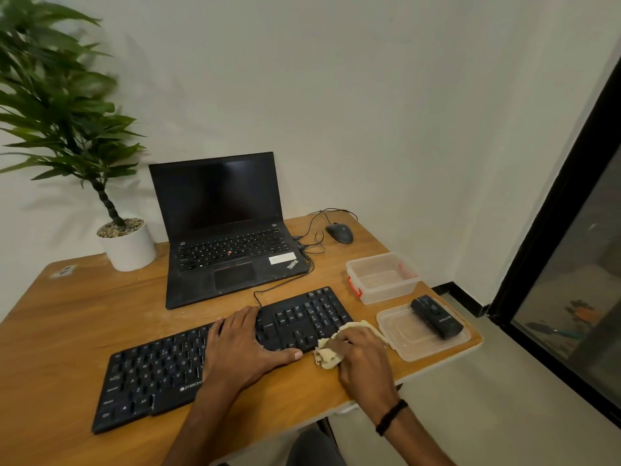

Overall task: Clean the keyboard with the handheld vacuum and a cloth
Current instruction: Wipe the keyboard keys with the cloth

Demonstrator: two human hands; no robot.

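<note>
1. Both hands work near the counter's front edge. The right hand [361, 353] is curled closed around a crumpled beige cloth [327, 356], pressing it against the keyboard's right front corner; a dark band circles that wrist.
2. Flat and open, the left hand [243, 348] lies palm down on the keyboard [168, 368], fingers spread over the middle keys and thumb stretched along the front rim toward the cloth. It grips nothing.
3. That keyboard is black, matte plastic, long and low, and lies slanted across the counter [67, 317], its left end close to the front edge and its number pad angled toward the back. White lettering marks its front lip, and a thin black cable leaves its rear edge.
4. Just right of the cloth hand, at the counter's right edge, a clear plastic lid [413, 344] lies flat, and the black, blocky handheld vacuum [437, 317] rests on it, apart from both hands.
5. Behind the lid stands a clear rectangular container [383, 277] with red clasps.
6. Farther back sits an open black laptop [225, 230], its screen dark, with cables plugged into its right side.
7. A dark rounded mouse [339, 233] lies near the back right corner.
8. At the back left, a white round pot [129, 247] topped with pebbles holds a leafy green plant [57, 95].
9. The counter is warm brown wood grain with rounded corners.
</note>
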